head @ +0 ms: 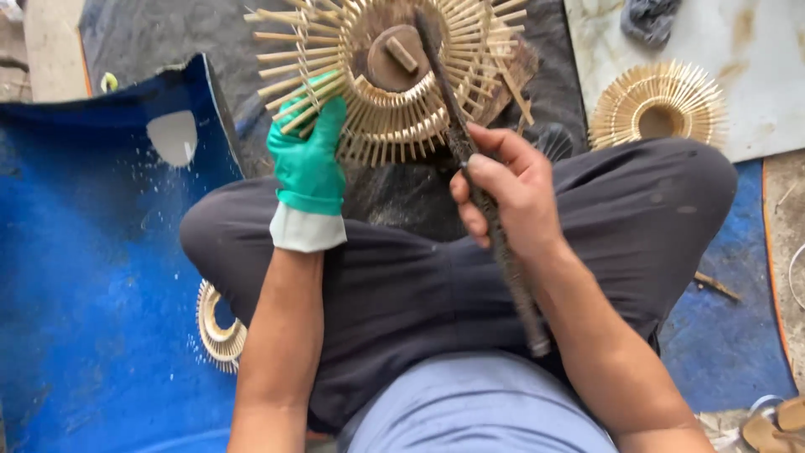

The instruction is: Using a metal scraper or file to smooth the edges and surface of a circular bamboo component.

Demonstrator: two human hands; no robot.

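Observation:
I sit cross-legged with a round bamboo piece [394, 84], a ring of radiating sticks, resting in front of my knees on a dark block. My left hand [309, 159], in a green glove with a white cuff, grips the piece's lower left rim. My right hand [507, 193], bare, is closed round a long dark rod-like tool [478, 180]. The tool's far end lies across the ring's centre, where a round wooden hub [392, 55] sits. Its near end reaches back past my wrist.
A second bamboo ring [658, 105] lies on a pale stained board [755, 67] at the upper right. Another ring [220, 327] pokes out under my left leg on a blue sheet [84, 277]. Sandals [776, 428] sit at the bottom right corner.

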